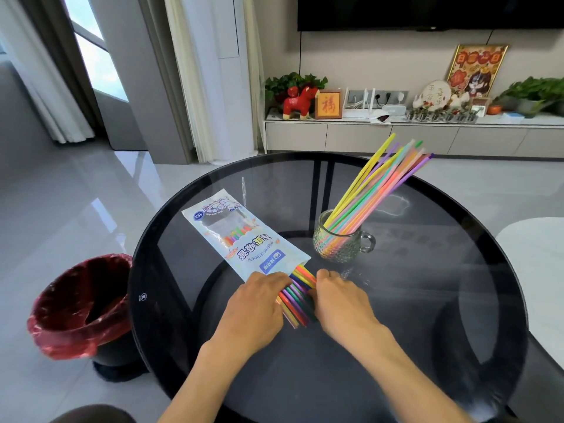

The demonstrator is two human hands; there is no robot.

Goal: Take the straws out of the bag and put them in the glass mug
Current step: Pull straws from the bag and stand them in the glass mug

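Note:
A white printed straw bag (241, 239) lies flat on the round dark glass table (427, 300), its open end toward me. A bundle of coloured straws (297, 296) sticks out of that end. My left hand (259, 303) rests on the bundle's left side at the bag's mouth. My right hand (338, 297) grips the bundle from the right. A glass mug (340, 242) stands just right of the bag, holding several long pastel straws (381, 184) that lean to the upper right.
A bin with a red liner (82, 303) stands on the floor left of the table. A thin clear plastic strip (244, 190) lies beyond the bag. A white seat edge (537, 270) is at the right. A low cabinet (396, 135) with ornaments runs along the far wall.

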